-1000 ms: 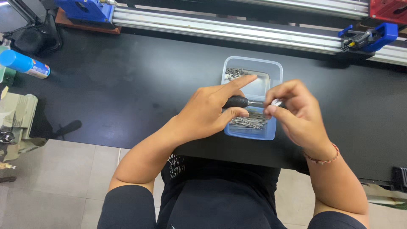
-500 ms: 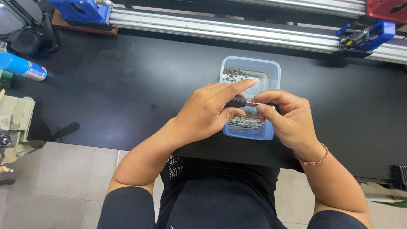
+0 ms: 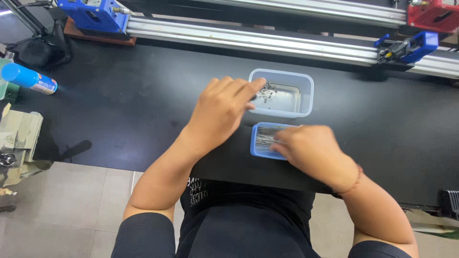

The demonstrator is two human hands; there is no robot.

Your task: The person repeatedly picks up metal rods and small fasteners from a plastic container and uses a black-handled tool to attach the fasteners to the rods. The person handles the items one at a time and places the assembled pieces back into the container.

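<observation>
At the far left of the frame a blue spray can (image 3: 27, 79) lies on the black bench (image 3: 119, 119), with a blue fixture (image 3: 93, 14) on the aluminium rail (image 3: 248, 40) above it.

Toward the centre, the left hand (image 3: 222, 112) has moved up from where it met the other hand half a second ago; its fingertips (image 3: 253, 88) now reach over the near-left rim of the clear tub (image 3: 281, 93), which holds a scatter of small metal parts (image 3: 267, 93). Whether it has pinched one I cannot tell.

Just right and lower, the right hand (image 3: 313, 150) has dropped onto the blue tray (image 3: 263, 141) of thin metal pins (image 3: 265, 136). It is blurred, its fingers curled over the tray's right side; a grip cannot be judged. So the hands have separated, each to its own container.

At upper right a blue clamp (image 3: 406, 48) sits on the rail.
</observation>
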